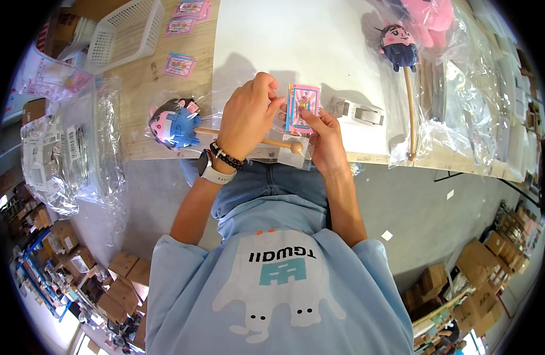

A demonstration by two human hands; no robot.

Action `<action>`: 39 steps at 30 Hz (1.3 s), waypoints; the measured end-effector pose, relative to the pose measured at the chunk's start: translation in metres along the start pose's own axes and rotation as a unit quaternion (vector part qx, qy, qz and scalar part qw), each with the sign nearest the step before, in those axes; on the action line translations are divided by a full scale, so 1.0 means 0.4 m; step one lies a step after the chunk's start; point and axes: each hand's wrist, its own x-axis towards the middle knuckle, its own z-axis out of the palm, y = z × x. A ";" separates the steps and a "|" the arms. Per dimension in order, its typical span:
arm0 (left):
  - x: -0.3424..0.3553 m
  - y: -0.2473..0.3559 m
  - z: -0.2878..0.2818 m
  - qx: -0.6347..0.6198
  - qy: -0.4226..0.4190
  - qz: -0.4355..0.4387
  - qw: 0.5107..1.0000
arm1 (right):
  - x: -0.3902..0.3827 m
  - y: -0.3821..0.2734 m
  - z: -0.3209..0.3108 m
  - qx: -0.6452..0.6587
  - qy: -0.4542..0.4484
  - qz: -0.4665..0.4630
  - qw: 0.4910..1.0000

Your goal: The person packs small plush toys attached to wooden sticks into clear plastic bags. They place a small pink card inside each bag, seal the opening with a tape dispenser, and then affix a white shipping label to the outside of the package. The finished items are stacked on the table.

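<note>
My right hand (pixel 327 137) grips a small pink-and-blue printed card (pixel 302 108), thumb across its front; layered edges show at its left side. Beside that edge, my left hand (pixel 249 112) is closed with curled fingers, and whatever its fingertips pinch is hidden. Under my left wrist runs a wooden stick (pixel 272 141) with a ball end, joined to a plush doll (pixel 174 124) in blue clothes, lying at the left in clear plastic. A clear-and-white tape dispenser (pixel 358 112) sits right of the card.
More pink cards (pixel 179 65) lie at the far left near a white plastic basket (pixel 126 35). Another stick doll (pixel 399 47) is at the right, beside piled clear bags (pixel 471 100). Bundled plastic bags (pixel 71 148) hang at the table's left.
</note>
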 end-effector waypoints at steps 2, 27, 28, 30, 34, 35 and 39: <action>-0.008 0.002 0.001 0.028 0.011 0.009 1.000 | -0.004 -0.006 0.008 0.012 0.006 0.006 1.000; 0.251 -0.006 -0.026 -0.126 -0.480 -0.002 0.868 | -0.035 0.026 -0.051 -0.105 0.060 -0.004 0.993; 0.251 -0.010 -0.020 -0.132 -0.481 -0.014 0.867 | -0.053 0.019 -0.064 -0.191 0.074 -0.013 0.979; 0.258 0.000 -0.026 -0.133 -0.489 0.008 0.862 | -0.120 -0.042 -0.063 -0.453 0.100 -0.106 0.880; 0.249 0.022 0.008 -0.115 -0.473 0.028 0.873 | -0.140 -0.202 -0.101 -0.707 0.097 -0.396 0.578; 0.250 0.034 0.011 -0.104 -0.469 0.037 0.876 | -0.120 -0.245 -0.098 -0.717 0.049 -0.412 0.560; 0.257 0.055 0.003 -0.091 -0.495 0.016 0.864 | -0.037 -0.263 -0.170 -0.779 -0.049 -0.368 0.505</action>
